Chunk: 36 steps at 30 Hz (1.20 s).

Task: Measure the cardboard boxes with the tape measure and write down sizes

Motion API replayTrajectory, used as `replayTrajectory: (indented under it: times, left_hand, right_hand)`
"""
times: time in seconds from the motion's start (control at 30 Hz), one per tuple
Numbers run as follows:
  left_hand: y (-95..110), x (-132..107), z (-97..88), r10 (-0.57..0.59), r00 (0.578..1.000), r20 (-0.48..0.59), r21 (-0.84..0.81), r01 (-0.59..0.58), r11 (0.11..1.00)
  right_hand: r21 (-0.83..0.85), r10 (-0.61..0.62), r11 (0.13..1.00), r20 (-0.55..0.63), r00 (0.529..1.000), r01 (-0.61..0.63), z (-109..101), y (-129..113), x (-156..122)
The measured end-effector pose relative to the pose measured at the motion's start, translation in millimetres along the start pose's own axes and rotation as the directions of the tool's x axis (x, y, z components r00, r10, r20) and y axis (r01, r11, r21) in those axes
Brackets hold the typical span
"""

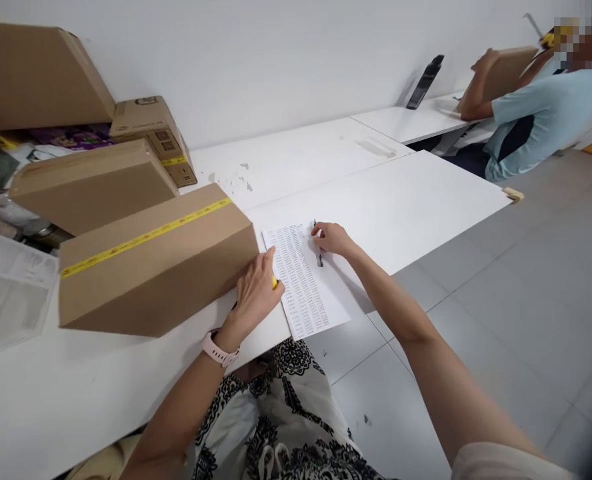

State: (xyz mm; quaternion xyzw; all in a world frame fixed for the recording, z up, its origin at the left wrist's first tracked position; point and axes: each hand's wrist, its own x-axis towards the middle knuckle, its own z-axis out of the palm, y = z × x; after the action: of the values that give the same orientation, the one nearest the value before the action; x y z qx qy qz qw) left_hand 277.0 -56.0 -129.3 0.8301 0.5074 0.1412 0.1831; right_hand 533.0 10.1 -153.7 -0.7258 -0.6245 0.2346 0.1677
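Taped brown cardboard box (159, 267), insides hidden, left hand (259, 288) holding small yellow thing (275, 282), right hand (332, 239) pinching thin dark pen-like stick (320, 259) over white printed paper (303, 287)

Back left: large brown carton (36, 77), smaller printed carton (149, 123) with yellow tape, purple package (73, 136) between them. Far right: tall dark object (425, 82) on far table (393, 123), co-worker (561, 103) in light-blue shirt holding cardboard (509, 70). White wall (276, 67) behind, grey tiled floor (506, 300).

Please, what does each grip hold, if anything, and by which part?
The right grip seems to pinch a slim dark object between its two ends. The left grip has a yellow object, mostly hidden: the held part cannot be told.
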Motion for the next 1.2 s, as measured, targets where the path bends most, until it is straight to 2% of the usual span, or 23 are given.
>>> replayTrajectory:
  times: [0.07,0.13,0.17,0.2,0.27,0.33,0.4,0.43,0.5,0.57,0.63,0.7,0.8,0.87,0.93,1.0,1.07,1.1,1.2]
  left_hand:
    - [-7.1,9.1,-2.4,-0.014,1.000,0.007,0.023,0.014,1.000]
    - [-7.4,17.6,-1.9,0.014,0.998,0.060,0.047,-0.017,0.999]
    - [-5.3,21.6,-0.7,0.037,0.994,0.098,0.062,-0.043,0.997]
    - [-2.2,25.5,1.1,0.059,0.988,0.140,0.080,-0.071,0.994]
    - [5.5,33.1,5.3,0.096,0.972,0.214,0.107,-0.121,0.987]
    - [12.8,40.0,9.3,0.126,0.956,0.266,0.111,-0.160,0.981]
    - [18.0,45.8,12.6,0.144,0.944,0.296,0.097,-0.179,0.979]
    - [19.5,48.1,13.9,0.148,0.941,0.305,0.088,-0.182,0.979]
    - [20.9,51.3,16.2,0.146,0.938,0.314,0.078,-0.179,0.981]
    - [20.6,53.5,17.9,0.150,0.938,0.313,0.082,-0.184,0.979]
    - [19.4,55.1,19.5,0.170,0.937,0.305,0.090,-0.207,0.974]
    - [17.9,56.9,21.6,0.200,0.936,0.288,0.092,-0.235,0.968]
    - [15.2,60.2,26.0,0.234,0.936,0.264,0.090,-0.266,0.960]
    - [13.4,63.2,29.2,0.257,0.932,0.256,0.094,-0.289,0.953]
    - [12.0,66.7,31.2,0.269,0.927,0.260,0.100,-0.304,0.947]
    - [11.4,70.3,31.8,0.258,0.925,0.279,0.103,-0.296,0.949]
    - [11.5,73.1,31.2,0.238,0.923,0.304,0.102,-0.280,0.954]
    - [11.6,74.1,30.8,0.232,0.921,0.312,0.102,-0.275,0.956]
    - [11.3,75.0,30.4,0.234,0.921,0.311,0.096,-0.275,0.957]
  right_hand:
    - [0.317,-0.054,0.947,0.004,0.999,0.050,-12.4,2.0,0.8]
    - [0.631,-0.136,0.765,-0.041,0.990,0.131,-25.9,-0.2,-0.8]
    - [0.728,-0.182,0.661,-0.084,0.980,0.185,-31.4,-2.9,-2.0]
    - [0.778,-0.224,0.579,-0.135,0.965,0.243,-35.0,-6.4,-3.0]
    - [0.781,-0.253,0.511,-0.263,0.931,0.359,-35.2,-14.3,-3.2]
    - [0.741,-0.182,0.519,-0.391,0.902,0.426,-25.8,-20.5,0.2]
    - [0.736,-0.055,0.530,-0.466,0.883,0.421,-10.2,-23.3,6.5]
    - [0.758,-0.001,0.517,-0.463,0.886,0.397,-1.9,-23.3,10.0]
    - [0.839,0.037,0.439,-0.375,0.926,0.322,13.1,-21.4,16.2]
    - [0.914,0.009,0.335,-0.244,0.970,0.228,24.3,-18.3,20.3]
    - [0.947,-0.009,0.282,-0.158,0.987,0.154,32.1,-14.9,22.3]
    - [0.937,0.021,0.323,-0.150,0.988,0.136,38.2,-11.6,23.1]
    - [0.871,0.093,0.459,-0.242,0.966,0.175,46.1,-7.3,23.2]
    - [0.834,0.099,0.516,-0.285,0.953,0.196,50.4,-5.6,22.8]
    - [0.833,0.060,0.512,-0.276,0.959,0.207,53.5,-5.0,22.3]
    - [0.858,0.025,0.473,-0.240,0.970,0.200,55.1,-5.5,21.9]
    - [0.871,0.029,0.458,-0.212,0.977,0.175,55.4,-6.4,21.9]
    - [0.861,0.042,0.482,-0.207,0.977,0.162,55.2,-7.0,21.8]
    - [0.767,0.090,0.622,-0.270,0.959,0.158,53.3,-8.1,21.2]
